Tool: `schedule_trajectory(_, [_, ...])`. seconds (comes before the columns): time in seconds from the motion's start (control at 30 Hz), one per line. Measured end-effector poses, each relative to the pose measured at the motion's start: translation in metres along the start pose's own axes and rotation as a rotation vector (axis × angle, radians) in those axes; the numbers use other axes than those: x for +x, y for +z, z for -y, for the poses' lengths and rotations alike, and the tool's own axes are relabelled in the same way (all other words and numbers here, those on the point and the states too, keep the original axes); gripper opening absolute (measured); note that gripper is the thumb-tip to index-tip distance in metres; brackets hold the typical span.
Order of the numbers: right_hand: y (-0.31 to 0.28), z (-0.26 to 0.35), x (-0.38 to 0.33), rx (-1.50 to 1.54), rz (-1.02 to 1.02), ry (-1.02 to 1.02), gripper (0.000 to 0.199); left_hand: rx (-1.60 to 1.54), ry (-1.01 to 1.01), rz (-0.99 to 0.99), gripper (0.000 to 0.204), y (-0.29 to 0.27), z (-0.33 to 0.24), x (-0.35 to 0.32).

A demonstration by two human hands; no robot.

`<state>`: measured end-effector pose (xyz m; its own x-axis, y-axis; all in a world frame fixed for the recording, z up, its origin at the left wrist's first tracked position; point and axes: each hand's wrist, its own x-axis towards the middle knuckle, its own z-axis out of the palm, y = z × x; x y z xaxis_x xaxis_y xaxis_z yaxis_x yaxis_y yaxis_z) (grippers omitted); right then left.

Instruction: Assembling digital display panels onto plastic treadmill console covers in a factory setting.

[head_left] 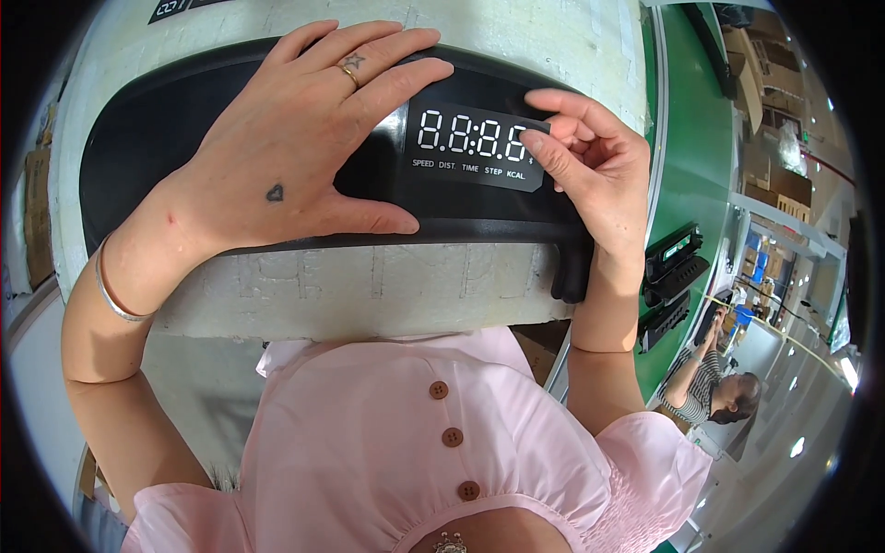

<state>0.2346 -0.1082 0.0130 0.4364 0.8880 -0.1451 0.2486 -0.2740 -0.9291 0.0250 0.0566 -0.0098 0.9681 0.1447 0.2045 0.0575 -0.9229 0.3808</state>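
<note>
A long, curved black plastic panel (479,214) lies in front of me on a pale, worn block (369,286). My left hand (286,152) is spread flat across the middle of the panel, fingers pointing right and thumb apart, holding nothing. On the panel's right part is a dark display label (475,177) with white segmented digits and small white lettering. My right hand (599,166) pinches the label's right end between thumb and bent fingers. Whether that end is lifted off the panel or touching it, I cannot tell.
Part of another dark label (173,9) shows at the upper left. On the green work surface (682,129) to the right lie black plastic housings (678,267). Farther right, a person in a striped top (698,382) works at another station. Cardboard boxes (761,64) are stacked beyond.
</note>
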Motion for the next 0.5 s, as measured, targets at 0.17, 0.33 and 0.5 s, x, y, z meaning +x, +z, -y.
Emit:
schedule_trajectory(0.17, [-0.001,-0.002,0.001,-0.071,0.019,0.008,0.016,0.016,0.011,-0.007,0.091,0.0,0.0,-0.001])
schedule_trajectory(0.33, [0.004,-0.001,-0.006,0.007,-0.04,-0.091,0.01,0.016,0.022,-0.025,0.092,0.0,0.0,-0.003])
schedule_trajectory(0.5, [0.019,0.019,-0.018,-0.646,-0.112,-0.853,0.012,-0.104,0.005,-0.117,0.103,-0.001,0.002,-0.003])
